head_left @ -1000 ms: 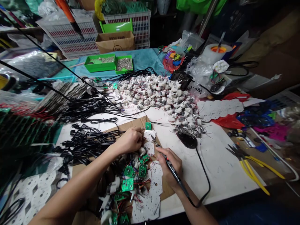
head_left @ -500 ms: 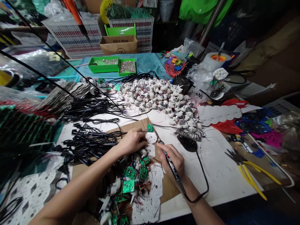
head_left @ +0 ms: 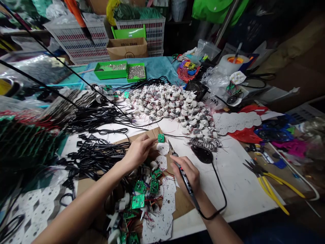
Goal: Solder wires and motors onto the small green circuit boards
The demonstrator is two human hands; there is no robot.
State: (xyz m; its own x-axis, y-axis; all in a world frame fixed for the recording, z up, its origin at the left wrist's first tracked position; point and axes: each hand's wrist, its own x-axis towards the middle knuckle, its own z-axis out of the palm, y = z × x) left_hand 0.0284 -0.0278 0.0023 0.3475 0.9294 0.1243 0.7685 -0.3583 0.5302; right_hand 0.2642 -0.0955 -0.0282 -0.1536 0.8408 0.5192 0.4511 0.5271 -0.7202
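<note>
My right hand (head_left: 187,173) grips a soldering iron (head_left: 185,179) like a pen, its bare tip pointing up and left, apart from a small green circuit board (head_left: 160,138). That board lies at the top end of a white scalloped strip (head_left: 162,148) with holes. At the board's left edge are the pinched fingertips of my left hand (head_left: 138,149); whatever is between them is too small to make out. Nearer me, below the left hand, lies a heap of green circuit boards (head_left: 138,201) with red wires and white motors. The brown cardboard (head_left: 184,203) lies underneath.
A large pile of white geared motors (head_left: 165,101) fills the back middle. Black power cords (head_left: 99,156) lie left. A coil iron stand (head_left: 203,145) and yellow-handled pliers (head_left: 269,186) are right. Green trays (head_left: 110,70) of small metal parts stand behind. The iron's cable loops rightward.
The soldering iron's tip has come slightly away from the circuit board. My left hand has shifted a little left and its fingers have straightened. The whole view has drifted slightly.
</note>
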